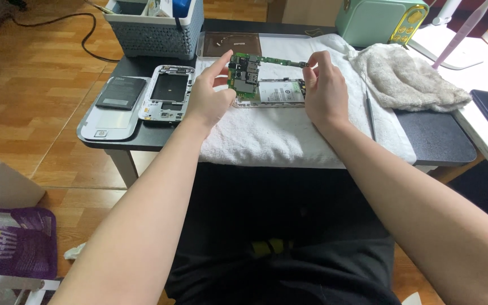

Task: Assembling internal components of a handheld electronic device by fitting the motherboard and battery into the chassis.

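Note:
A green phone circuit board [248, 72] is lifted above an opened phone body [278, 93] that lies on a white towel [278, 133]. My left hand [209, 96] pinches the board's left edge with thumb and forefinger. At the board's narrow right end, my right hand [324, 90] grips it with the fingertips. The phone body under the board shows a pale battery area; part of it is hidden by my hands.
A white phone frame [168, 93], a white back cover [104, 121] and a dark battery [121, 92] lie at the table's left end. A grey basket [155, 34] stands behind them. A crumpled cloth [408, 76], a thin tool [370, 113] and a mint-green box [371, 20] are at the right.

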